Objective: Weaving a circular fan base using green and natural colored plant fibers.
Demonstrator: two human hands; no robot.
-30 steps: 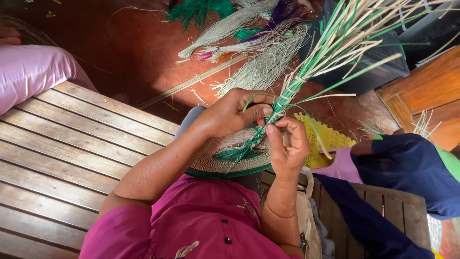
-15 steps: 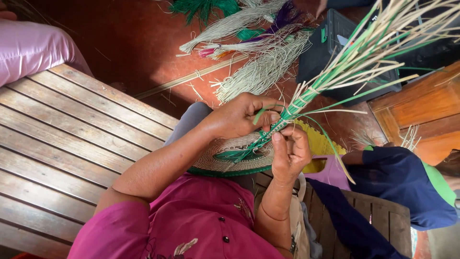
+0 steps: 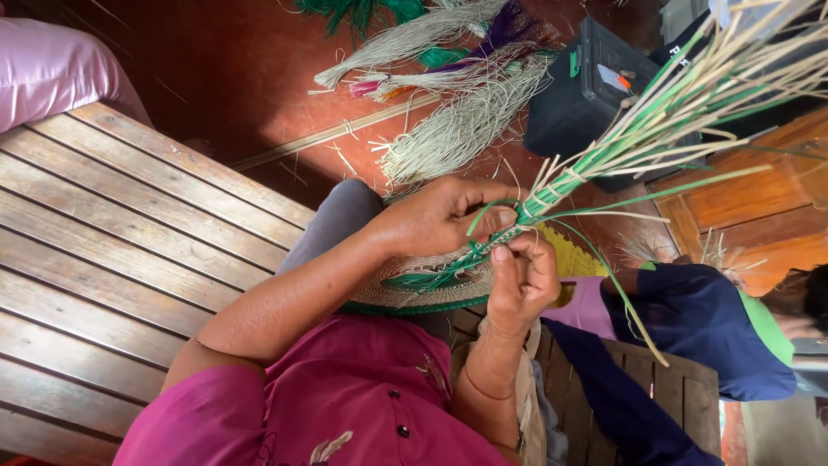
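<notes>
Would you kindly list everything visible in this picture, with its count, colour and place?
woven disc: one, tan with green rim, on the lap under both hands
stalk bundle: one, green and pale straw, fanning to the upper right from the hands
loose fibre bunches: several, pale, green, purple and pink, on the red floor at top centre
black case: one, on the floor, upper right
slatted bench: one, brown wood, left
yellow woven piece: one, right of the hands
other person's sleeve: one, navy and green, right
left hand: pinching a green strand at the bundle's base
right hand: gripping the bundle's base from below
</notes>
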